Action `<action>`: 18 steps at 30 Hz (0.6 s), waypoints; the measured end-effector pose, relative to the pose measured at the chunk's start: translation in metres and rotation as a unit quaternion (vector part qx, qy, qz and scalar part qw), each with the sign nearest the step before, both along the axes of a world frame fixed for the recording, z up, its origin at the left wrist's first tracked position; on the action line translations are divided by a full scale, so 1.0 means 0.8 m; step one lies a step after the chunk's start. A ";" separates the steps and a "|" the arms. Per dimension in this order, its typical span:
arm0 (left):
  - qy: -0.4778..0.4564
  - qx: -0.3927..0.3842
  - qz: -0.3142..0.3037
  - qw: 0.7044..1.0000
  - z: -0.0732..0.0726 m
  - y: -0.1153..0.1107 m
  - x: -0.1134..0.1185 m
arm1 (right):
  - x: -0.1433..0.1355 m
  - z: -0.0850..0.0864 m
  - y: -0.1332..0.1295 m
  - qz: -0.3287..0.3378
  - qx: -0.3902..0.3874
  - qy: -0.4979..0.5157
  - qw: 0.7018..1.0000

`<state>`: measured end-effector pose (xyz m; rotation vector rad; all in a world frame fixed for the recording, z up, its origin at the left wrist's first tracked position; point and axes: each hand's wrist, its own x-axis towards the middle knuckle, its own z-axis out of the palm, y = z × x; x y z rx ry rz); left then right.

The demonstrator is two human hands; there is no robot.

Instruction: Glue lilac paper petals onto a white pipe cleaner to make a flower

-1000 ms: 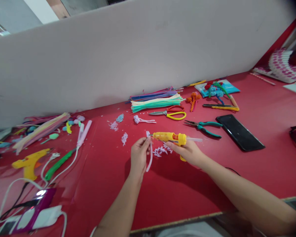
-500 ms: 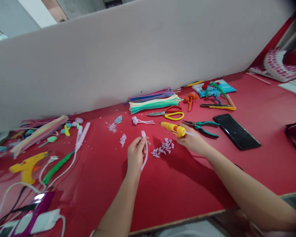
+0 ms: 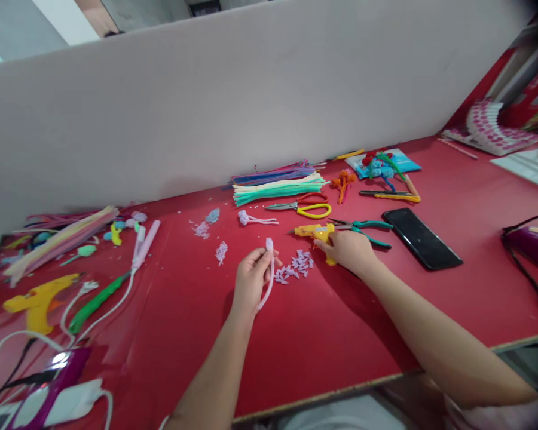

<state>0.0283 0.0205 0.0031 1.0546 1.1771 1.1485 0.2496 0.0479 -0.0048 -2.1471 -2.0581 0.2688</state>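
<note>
My left hand (image 3: 253, 275) pinches a pale lilac pipe cleaner (image 3: 269, 289), folded into a small bud at its top. My right hand (image 3: 352, 248) is closed around the yellow glue gun (image 3: 311, 232), which is low at the table and points left. Between the hands lies a pile of small lilac cut pieces (image 3: 296, 267). Just beyond them, a lilac flower with two stems (image 3: 255, 219) rests on the table. Yellow-and-red-handled scissors (image 3: 302, 207) and green pliers (image 3: 363, 227) lie behind the glue gun.
Bundles of pipe cleaners (image 3: 278, 188) lie along the white partition (image 3: 206, 107). A black phone (image 3: 421, 239) is to the right. At left are a second yellow glue gun (image 3: 40, 301), a pink heating tool (image 3: 146, 248) and a power strip with cables (image 3: 49, 391). The table's front edge (image 3: 332, 394) is near.
My right hand has lowered the glue gun toward the table, turning it so its handle shows. My left hand stays near the same place, its lilac pipe cleaner now more upright. The view shifted slightly.
</note>
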 end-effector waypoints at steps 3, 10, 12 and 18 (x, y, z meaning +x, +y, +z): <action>0.005 -0.004 -0.005 1.000 0.001 0.000 -0.001 | -0.010 0.009 -0.008 0.046 0.039 -0.012 0.998; 0.007 -0.011 -0.009 1.000 -0.001 0.001 -0.001 | -0.058 0.002 -0.035 0.326 0.076 0.023 0.942; 0.005 -0.013 -0.007 1.000 -0.002 0.001 0.000 | -0.063 -0.004 -0.038 0.340 0.089 0.026 0.936; 0.003 -0.017 -0.013 1.000 -0.002 0.000 0.000 | -0.061 -0.007 -0.037 0.333 0.091 0.075 0.935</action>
